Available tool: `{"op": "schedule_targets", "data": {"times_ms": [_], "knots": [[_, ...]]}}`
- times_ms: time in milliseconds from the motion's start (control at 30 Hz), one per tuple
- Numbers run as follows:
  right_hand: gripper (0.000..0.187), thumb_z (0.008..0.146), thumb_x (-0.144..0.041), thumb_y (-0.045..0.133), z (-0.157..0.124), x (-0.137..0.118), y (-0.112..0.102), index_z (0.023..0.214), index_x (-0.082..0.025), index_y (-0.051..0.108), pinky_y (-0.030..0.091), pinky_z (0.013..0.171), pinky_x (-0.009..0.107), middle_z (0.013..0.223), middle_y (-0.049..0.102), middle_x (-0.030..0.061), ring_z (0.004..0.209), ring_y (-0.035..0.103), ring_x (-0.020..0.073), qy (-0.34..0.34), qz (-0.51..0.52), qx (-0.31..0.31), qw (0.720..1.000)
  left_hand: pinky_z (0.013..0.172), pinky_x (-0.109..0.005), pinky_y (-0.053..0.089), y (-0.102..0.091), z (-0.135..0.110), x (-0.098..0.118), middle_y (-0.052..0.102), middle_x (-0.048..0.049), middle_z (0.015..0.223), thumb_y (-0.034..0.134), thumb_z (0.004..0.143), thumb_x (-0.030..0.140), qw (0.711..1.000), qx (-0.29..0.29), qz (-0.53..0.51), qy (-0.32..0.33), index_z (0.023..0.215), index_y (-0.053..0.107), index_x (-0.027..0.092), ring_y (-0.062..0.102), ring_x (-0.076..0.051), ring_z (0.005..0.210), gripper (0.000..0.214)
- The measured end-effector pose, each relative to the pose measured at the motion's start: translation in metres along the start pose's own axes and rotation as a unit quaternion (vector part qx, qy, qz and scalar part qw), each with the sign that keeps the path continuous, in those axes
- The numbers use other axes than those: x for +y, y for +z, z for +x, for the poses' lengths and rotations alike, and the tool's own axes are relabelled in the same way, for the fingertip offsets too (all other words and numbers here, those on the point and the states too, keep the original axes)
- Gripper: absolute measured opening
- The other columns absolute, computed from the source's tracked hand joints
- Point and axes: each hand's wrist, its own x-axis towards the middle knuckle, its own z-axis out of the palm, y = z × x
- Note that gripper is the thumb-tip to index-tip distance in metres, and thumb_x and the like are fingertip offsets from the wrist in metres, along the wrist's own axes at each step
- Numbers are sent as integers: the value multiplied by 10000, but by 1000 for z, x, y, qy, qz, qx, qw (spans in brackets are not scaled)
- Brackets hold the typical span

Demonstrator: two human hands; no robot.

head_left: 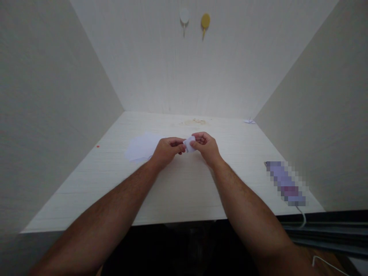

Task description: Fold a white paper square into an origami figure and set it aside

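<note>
A small piece of folded white paper (189,144) is held between my two hands above the middle of the table. My left hand (169,149) pinches its left edge between thumb and fingers. From the other side, my right hand (207,146) grips it, with the thumb lying across its front face. Behind my left wrist lie several loose sheets of white paper (142,147), partly covered by that hand. How the small paper is folded is too fine to make out.
Walls enclose the white table (184,191) at the back and both sides. A pixelated, phone-like object (286,184) with a white cable (302,218) lies at right. A paper scrap (249,121) sits in the far right corner. Two hooks, white (184,16) and yellow (205,21), are on the back wall.
</note>
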Motion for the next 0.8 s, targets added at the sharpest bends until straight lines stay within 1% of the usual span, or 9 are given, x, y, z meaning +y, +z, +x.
{"op": "schedule_targets", "data": {"times_ms": [200, 367, 800], "knots": [[337, 611, -323, 794, -2, -2, 0, 875, -191, 632, 492, 676, 280, 773, 659, -4, 690, 591, 114, 0, -22, 1, 1000, 580, -280, 485, 2, 0, -1, 682, -36, 635, 786, 648, 322, 999, -2, -33, -13, 824, 714, 132, 593, -130, 563, 269], [324, 605, -299, 801, 0, 0, 0, 857, -196, 626, 476, 657, 273, 758, 649, -10, 677, 573, 107, -7, -29, 1, 1000, 560, -273, 479, 2, 0, -3, 680, -32, 620, 799, 632, 314, 999, 8, -45, -15, 752, 677, 140, 589, -123, 539, 244], [318, 604, -299, 782, -1, -1, 3, 846, -213, 596, 466, 645, 286, 724, 609, -26, 658, 552, 115, -15, -45, 5, 999, 563, -279, 479, 3, -1, 1, 674, -37, 609, 786, 643, 329, 999, 12, -15, -26, 752, 691, 132, 585, -124, 531, 244]]}}
